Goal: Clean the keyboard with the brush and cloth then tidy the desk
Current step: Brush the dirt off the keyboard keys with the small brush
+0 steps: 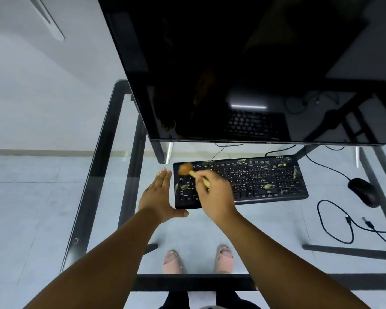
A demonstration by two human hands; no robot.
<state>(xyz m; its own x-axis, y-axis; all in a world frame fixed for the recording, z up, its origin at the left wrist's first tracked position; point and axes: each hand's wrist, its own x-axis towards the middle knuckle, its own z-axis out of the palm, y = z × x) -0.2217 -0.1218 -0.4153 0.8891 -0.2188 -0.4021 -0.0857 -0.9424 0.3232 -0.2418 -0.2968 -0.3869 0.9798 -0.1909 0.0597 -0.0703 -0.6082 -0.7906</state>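
Note:
A black keyboard (pixel 265 179) lies on the glass desk (pixel 265 221), with pale smudges and bits of debris scattered over its keys. My right hand (pixel 216 197) grips the wooden handle of a small brush (pixel 186 169); its brown bristles rest, blurred, on the keyboard's top left corner. My left hand (pixel 157 197) lies flat with fingers together against the keyboard's left edge, thumb along the front edge, holding nothing. No cloth is in view.
A large black monitor (pixel 243 70) stands just behind the keyboard. A black mouse (pixel 363 191) sits to the right, with loose black cables (pixel 334 221) coiled in front of it. The desk's dark frame (pixel 98 175) runs down the left side.

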